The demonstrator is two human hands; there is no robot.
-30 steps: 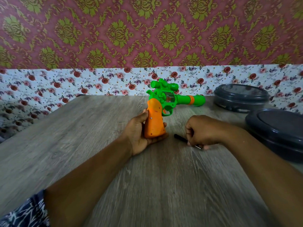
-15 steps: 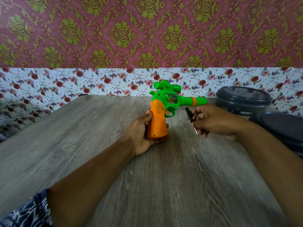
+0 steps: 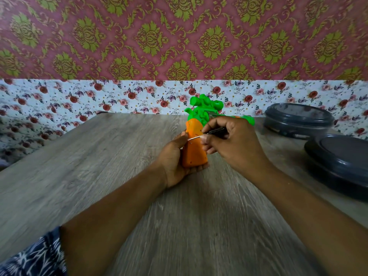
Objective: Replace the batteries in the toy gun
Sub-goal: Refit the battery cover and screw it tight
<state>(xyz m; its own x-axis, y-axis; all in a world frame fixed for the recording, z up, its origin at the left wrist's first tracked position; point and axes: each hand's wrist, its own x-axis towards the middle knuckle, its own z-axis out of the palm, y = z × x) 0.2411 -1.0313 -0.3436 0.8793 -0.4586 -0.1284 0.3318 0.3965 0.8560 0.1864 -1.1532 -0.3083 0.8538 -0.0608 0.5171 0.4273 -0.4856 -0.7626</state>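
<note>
The toy gun [image 3: 194,154] has an orange grip and a green body, and it stands grip-down over the wooden table [image 3: 99,166]. My left hand [image 3: 175,162] wraps the orange grip from the left and below. My right hand [image 3: 233,144] pinches a small black-handled screwdriver [image 3: 216,132]; its thin metal shaft points left, and the tip lies on the upper side of the orange grip, near my left thumb. My right hand hides most of the green barrel.
Two dark grey round lidded containers stand at the right, one at the back [image 3: 298,120] and one nearer at the table's right edge [image 3: 338,160]. A wall with floral paper [image 3: 99,96] closes the table's far side.
My right hand picked the screwdriver up from the table, carried it left and brought its tip onto the orange grip. My left hand kept hold of the gun.
</note>
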